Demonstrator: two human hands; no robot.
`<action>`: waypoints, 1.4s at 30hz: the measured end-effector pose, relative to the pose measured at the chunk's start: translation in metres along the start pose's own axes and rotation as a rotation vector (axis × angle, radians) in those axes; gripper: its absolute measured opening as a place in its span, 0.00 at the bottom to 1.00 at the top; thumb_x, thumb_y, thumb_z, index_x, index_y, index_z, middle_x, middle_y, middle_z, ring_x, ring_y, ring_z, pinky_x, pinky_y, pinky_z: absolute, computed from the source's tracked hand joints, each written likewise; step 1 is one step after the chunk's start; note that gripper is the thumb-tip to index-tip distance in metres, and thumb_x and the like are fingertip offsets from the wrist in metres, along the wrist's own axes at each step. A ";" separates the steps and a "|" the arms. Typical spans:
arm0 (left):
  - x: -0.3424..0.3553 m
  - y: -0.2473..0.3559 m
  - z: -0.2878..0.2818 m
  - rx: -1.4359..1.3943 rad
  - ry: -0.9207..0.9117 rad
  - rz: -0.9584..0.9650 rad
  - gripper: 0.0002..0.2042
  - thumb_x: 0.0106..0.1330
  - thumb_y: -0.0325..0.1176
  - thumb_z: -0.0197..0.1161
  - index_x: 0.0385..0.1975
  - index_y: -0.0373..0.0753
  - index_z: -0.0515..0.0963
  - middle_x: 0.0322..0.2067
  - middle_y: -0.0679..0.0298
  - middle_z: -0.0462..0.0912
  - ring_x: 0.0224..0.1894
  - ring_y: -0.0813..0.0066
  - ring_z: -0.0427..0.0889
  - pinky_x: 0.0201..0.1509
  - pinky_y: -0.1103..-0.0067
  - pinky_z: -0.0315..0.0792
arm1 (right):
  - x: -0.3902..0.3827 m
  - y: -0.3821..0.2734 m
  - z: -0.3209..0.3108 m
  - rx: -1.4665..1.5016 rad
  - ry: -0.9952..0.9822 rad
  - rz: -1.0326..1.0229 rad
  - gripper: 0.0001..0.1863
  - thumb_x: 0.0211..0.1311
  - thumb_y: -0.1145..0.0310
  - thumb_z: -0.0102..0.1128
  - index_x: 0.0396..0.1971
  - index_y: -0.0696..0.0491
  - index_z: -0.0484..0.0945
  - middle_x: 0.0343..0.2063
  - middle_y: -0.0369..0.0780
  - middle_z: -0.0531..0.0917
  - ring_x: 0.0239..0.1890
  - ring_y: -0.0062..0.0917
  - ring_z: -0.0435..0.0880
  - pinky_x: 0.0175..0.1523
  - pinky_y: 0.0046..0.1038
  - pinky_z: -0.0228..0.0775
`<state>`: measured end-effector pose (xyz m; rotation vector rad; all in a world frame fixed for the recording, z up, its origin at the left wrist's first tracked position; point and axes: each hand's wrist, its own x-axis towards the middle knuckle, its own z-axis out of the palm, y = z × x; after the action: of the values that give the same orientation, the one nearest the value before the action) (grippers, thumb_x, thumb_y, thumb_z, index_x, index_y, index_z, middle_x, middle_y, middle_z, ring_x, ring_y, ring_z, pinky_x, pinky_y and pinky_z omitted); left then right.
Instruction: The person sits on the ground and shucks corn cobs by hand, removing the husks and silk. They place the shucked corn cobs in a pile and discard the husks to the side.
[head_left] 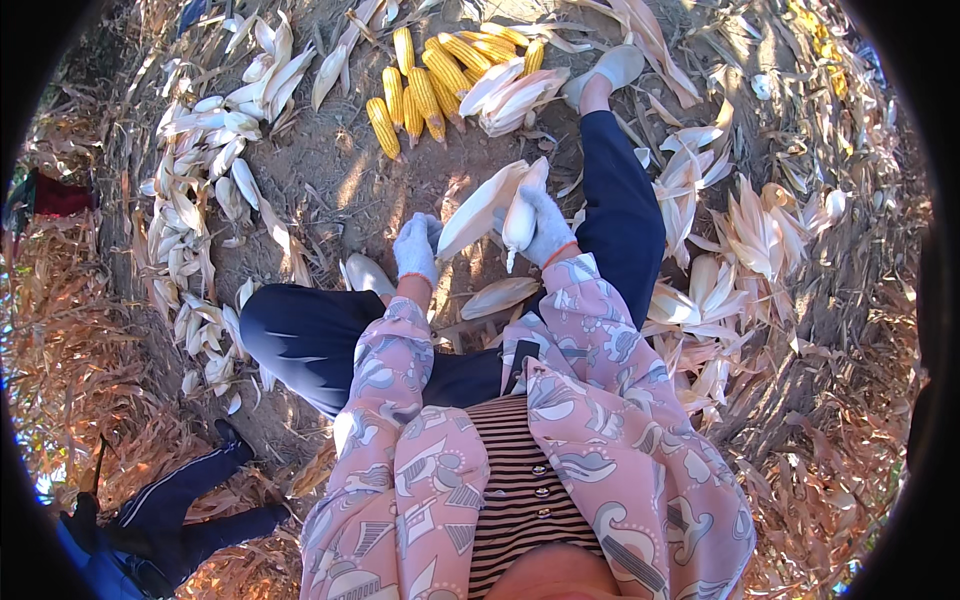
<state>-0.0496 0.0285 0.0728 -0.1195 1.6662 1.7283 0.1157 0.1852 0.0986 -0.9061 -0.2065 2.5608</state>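
Note:
My right hand [548,230], in a pale knit glove with an orange cuff, is wrapped round an ear of corn [519,218] in its pale husk, tip pointing away from me. A broad husk leaf [478,212] spreads from that ear to the left. Close by the leaf's lower end is my left hand [415,246], gloved the same way, with its fingers curled together. Whether those fingers pinch the leaf or anything else is hidden. Beyond both hands lies a pile of husked yellow corn ears [425,100], with an ear still in its husk [518,98] at its right.
Loose husks [190,225] curve along the left, and more husks [755,235] heap up on the right. My bent left leg [300,335] and outstretched right leg [622,205] frame the bare soil [340,190]. At lower left another person's dark trouser leg [185,490] rests on dry stalks.

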 end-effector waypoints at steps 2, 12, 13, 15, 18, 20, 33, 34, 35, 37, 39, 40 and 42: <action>-0.004 0.001 0.001 0.138 -0.006 0.005 0.16 0.71 0.44 0.55 0.44 0.36 0.78 0.36 0.60 0.82 0.36 0.69 0.82 0.42 0.74 0.77 | -0.001 0.003 0.004 0.021 -0.021 -0.030 0.26 0.66 0.60 0.55 0.62 0.48 0.63 0.53 0.43 0.74 0.56 0.39 0.75 0.59 0.47 0.70; -0.048 0.012 0.023 1.274 -0.194 0.920 0.30 0.50 0.38 0.72 0.54 0.39 0.71 0.61 0.49 0.66 0.61 0.48 0.68 0.63 0.62 0.65 | 0.000 0.003 0.007 0.156 0.097 -0.072 0.24 0.65 0.61 0.55 0.60 0.46 0.66 0.55 0.41 0.73 0.56 0.37 0.74 0.59 0.47 0.69; -0.047 0.013 0.022 1.312 -0.173 0.936 0.27 0.51 0.38 0.71 0.52 0.38 0.72 0.60 0.49 0.68 0.60 0.49 0.69 0.62 0.62 0.66 | 0.000 0.003 0.007 0.160 0.099 -0.074 0.23 0.65 0.60 0.55 0.60 0.46 0.66 0.55 0.41 0.73 0.56 0.37 0.74 0.59 0.48 0.70; -0.038 0.006 0.013 1.243 -0.102 0.935 0.21 0.54 0.37 0.69 0.47 0.38 0.74 0.55 0.50 0.72 0.55 0.50 0.74 0.57 0.64 0.69 | -0.003 0.003 0.007 0.155 0.082 -0.043 0.25 0.65 0.60 0.55 0.60 0.46 0.65 0.55 0.42 0.73 0.56 0.40 0.74 0.58 0.49 0.70; -0.020 0.002 0.006 0.956 0.046 0.739 0.12 0.60 0.37 0.64 0.39 0.37 0.77 0.43 0.51 0.80 0.43 0.54 0.81 0.47 0.66 0.73 | -0.003 0.003 0.006 0.113 0.121 0.024 0.27 0.65 0.59 0.56 0.62 0.47 0.63 0.55 0.45 0.72 0.54 0.43 0.75 0.56 0.51 0.71; -0.015 0.011 0.006 0.797 0.160 0.422 0.10 0.64 0.36 0.61 0.36 0.37 0.78 0.35 0.52 0.83 0.38 0.59 0.83 0.44 0.69 0.74 | -0.001 0.004 0.003 0.087 0.142 0.048 0.28 0.65 0.58 0.56 0.62 0.48 0.62 0.55 0.46 0.72 0.53 0.45 0.76 0.55 0.52 0.72; -0.007 0.018 0.000 0.773 0.036 0.338 0.09 0.60 0.29 0.59 0.38 0.36 0.79 0.33 0.60 0.82 0.37 0.72 0.81 0.43 0.75 0.75 | -0.004 0.005 0.008 0.151 0.001 0.022 0.30 0.65 0.57 0.57 0.62 0.51 0.61 0.55 0.47 0.71 0.53 0.47 0.76 0.57 0.51 0.72; -0.017 0.035 0.008 0.792 0.080 0.463 0.08 0.59 0.28 0.58 0.36 0.36 0.79 0.33 0.59 0.83 0.38 0.71 0.82 0.43 0.74 0.74 | -0.002 0.005 0.004 0.171 -0.053 0.014 0.30 0.65 0.57 0.57 0.62 0.51 0.61 0.55 0.48 0.71 0.53 0.47 0.76 0.57 0.51 0.72; -0.019 0.049 0.010 0.837 0.151 0.731 0.08 0.55 0.22 0.59 0.34 0.38 0.79 0.33 0.57 0.83 0.37 0.64 0.82 0.44 0.73 0.75 | -0.001 0.005 0.002 0.112 -0.012 0.031 0.31 0.64 0.58 0.58 0.63 0.51 0.59 0.54 0.49 0.71 0.53 0.48 0.76 0.58 0.52 0.71; -0.030 0.109 0.020 1.076 0.133 1.328 0.12 0.48 0.21 0.61 0.33 0.42 0.78 0.35 0.57 0.82 0.38 0.56 0.81 0.43 0.69 0.75 | -0.008 -0.002 0.008 0.049 0.072 0.047 0.33 0.64 0.59 0.58 0.64 0.52 0.55 0.52 0.52 0.71 0.52 0.47 0.77 0.56 0.49 0.73; -0.030 0.140 0.016 1.177 0.238 1.343 0.14 0.47 0.21 0.61 0.36 0.42 0.78 0.35 0.57 0.81 0.38 0.56 0.80 0.43 0.68 0.75 | -0.012 -0.001 0.011 0.035 0.110 0.070 0.29 0.64 0.60 0.58 0.61 0.52 0.58 0.46 0.51 0.74 0.46 0.44 0.79 0.49 0.46 0.76; -0.004 0.139 0.005 1.365 0.324 1.045 0.12 0.50 0.23 0.61 0.35 0.40 0.78 0.33 0.56 0.81 0.36 0.55 0.80 0.42 0.68 0.75 | -0.012 0.001 0.013 0.043 0.134 0.069 0.26 0.64 0.60 0.57 0.58 0.52 0.61 0.40 0.50 0.77 0.40 0.41 0.80 0.43 0.44 0.77; 0.052 0.137 -0.028 1.133 0.419 0.745 0.09 0.54 0.27 0.61 0.35 0.36 0.78 0.31 0.56 0.82 0.34 0.60 0.81 0.41 0.71 0.74 | -0.012 0.001 0.024 -0.020 0.151 0.079 0.22 0.65 0.60 0.57 0.54 0.52 0.65 0.35 0.48 0.80 0.34 0.37 0.82 0.36 0.42 0.78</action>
<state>-0.1738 0.0388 0.1554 0.7969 3.0131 0.9349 0.1088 0.1794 0.1237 -1.1303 -0.1551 2.5516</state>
